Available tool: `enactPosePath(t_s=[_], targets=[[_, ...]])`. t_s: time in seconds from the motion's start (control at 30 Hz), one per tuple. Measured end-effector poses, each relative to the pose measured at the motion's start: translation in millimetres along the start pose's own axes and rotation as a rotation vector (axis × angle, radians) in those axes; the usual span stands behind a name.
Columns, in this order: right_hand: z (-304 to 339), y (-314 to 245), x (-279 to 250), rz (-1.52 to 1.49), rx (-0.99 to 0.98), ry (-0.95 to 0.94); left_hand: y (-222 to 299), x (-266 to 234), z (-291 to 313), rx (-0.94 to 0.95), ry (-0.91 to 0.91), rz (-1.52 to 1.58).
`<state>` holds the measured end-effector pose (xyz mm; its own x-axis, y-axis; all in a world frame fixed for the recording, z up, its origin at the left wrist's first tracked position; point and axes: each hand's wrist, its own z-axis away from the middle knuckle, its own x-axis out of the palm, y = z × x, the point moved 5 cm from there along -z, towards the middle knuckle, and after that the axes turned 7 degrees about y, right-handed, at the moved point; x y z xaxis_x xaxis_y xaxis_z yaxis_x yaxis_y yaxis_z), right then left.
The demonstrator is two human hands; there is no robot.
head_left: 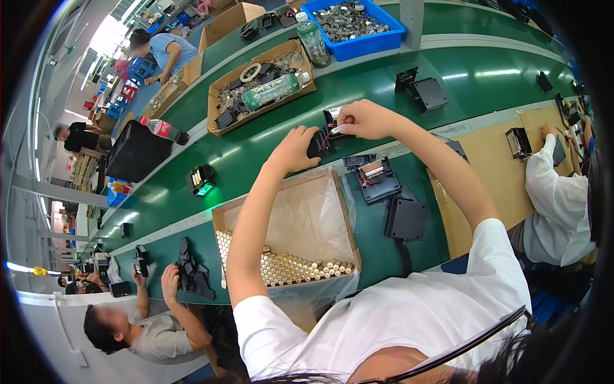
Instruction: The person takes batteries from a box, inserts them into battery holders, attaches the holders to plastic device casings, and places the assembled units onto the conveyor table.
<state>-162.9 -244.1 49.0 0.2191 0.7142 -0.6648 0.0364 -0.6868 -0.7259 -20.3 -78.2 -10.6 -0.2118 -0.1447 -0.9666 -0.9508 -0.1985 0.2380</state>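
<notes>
On the green conveyor in front of me lies a black battery case (325, 142) with its lid opened and thin red wires showing. My left hand (294, 151) grips the case at its left side, fingers curled on the edge. Fingertips of my right hand (367, 120) are pinched over a shiny battery (346, 130) at the right of the case; they partly hide it. Below my left forearm is a lined cardboard box (307, 208) with many batteries (307, 269) standing in its near part. Right of the box sit an opened case with wires (375, 177) and a closed black case (406, 217).
Beyond the conveyor are a carton of small parts (225, 102), a green-labelled bottle (312, 40) and a blue bin (364, 29). More cases ride the belt, one glowing green (202, 181). Co-workers sit at left (150, 336) and right (556, 192). Cardboard (470, 198) covers the right bench.
</notes>
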Motion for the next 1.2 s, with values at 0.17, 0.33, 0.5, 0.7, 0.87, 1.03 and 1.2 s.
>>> enactPosePath(t_s=[0.17, 0.33, 0.5, 0.7, 0.87, 1.03, 1.2], targets=[[-21.3, -17.9, 7.2, -0.022, -0.027, -0.060, -21.2, -33.2, 8.8, -0.070, 0.141, 0.287], [-31.9, -28.1, 30.5, -0.257, -0.294, -0.042, -23.4, -63.0, -4.9, -0.598, 0.043, 0.650], [-53.8, -20.0, 47.2, -0.024, -0.342, 0.038, -47.5, -63.4, -15.2, -0.711, -0.188, 0.863], [-66.7, -16.8, 42.5, 0.290, -0.438, 0.325, -53.5, -33.3, -11.9, -0.507, -0.061, 0.787], [-95.3, -55.8, 62.7, 0.613, -0.431, 0.196, -78.0, -25.6, 10.3, -0.493, 0.269, 0.802], [-130.4, -61.0, 83.7, 0.250, -0.369, 0.134, -76.7, -24.2, 23.0, -0.604, 0.381, 1.047], [-118.8, -88.5, 106.6, 0.275, -0.256, 0.188, -74.3, -27.5, 50.2, -0.806, 0.492, 1.333]])
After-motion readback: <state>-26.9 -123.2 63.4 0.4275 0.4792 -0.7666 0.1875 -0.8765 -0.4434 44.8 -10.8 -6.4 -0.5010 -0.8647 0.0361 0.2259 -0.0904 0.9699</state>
